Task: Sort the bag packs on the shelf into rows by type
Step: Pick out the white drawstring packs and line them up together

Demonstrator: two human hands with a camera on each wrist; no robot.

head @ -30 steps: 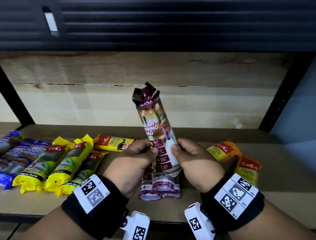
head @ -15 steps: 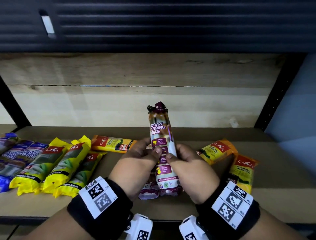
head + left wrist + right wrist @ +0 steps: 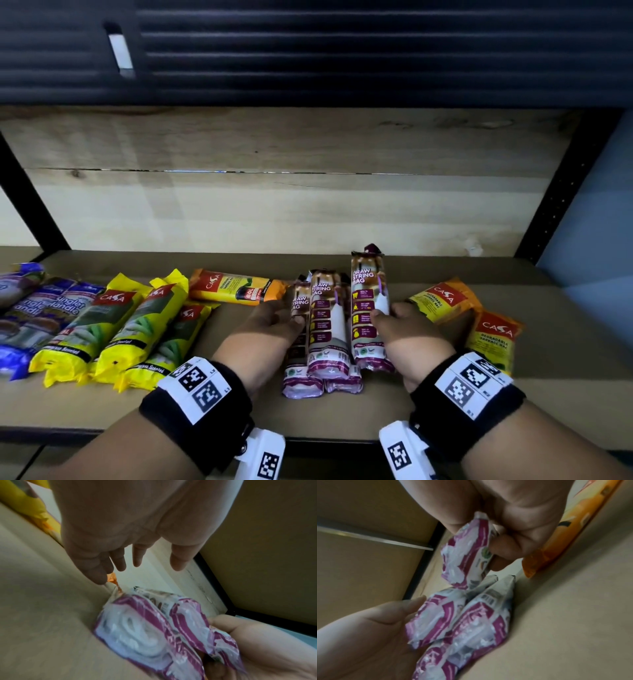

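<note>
Purple-and-white drawstring bag pack (image 3: 369, 308) sits in our right hand (image 3: 407, 339), fingers and thumb curled around its lower half, its bottom end just above the wooden shelf (image 3: 342, 418) at the centre of the head view. In the right wrist view the same pack (image 3: 467, 555) hangs clear of the purple packs below it. At 9 o'clock of the held pack, the other drawstring packs (image 3: 322, 329) lie bunched lengthwise on the board, one resting on top of the others. Our left hand (image 3: 270, 329) touches the leftmost of them with its thumb on the wrapper; the left wrist view shows its fingers (image 3: 120, 559) stretched out and relaxed above the pile (image 3: 147, 628).

Farther out toward 9 o'clock, three yellow packs (image 3: 113, 332) lie side by side, and beyond them blue singlet-handle packs (image 3: 37, 308) reach the frame's left edge. At 10 o'clock an orange pack (image 3: 236, 287) lies crosswise near the back of the shelf. Toward 3 o'clock, two more orange degradable garbage bag packs (image 3: 445, 299) lie just beside our right hand, the nearer one (image 3: 493, 339) partly hidden by the wrist band (image 3: 469, 380). Black uprights (image 3: 561, 185) frame the wooden back panel (image 3: 274, 144).
</note>
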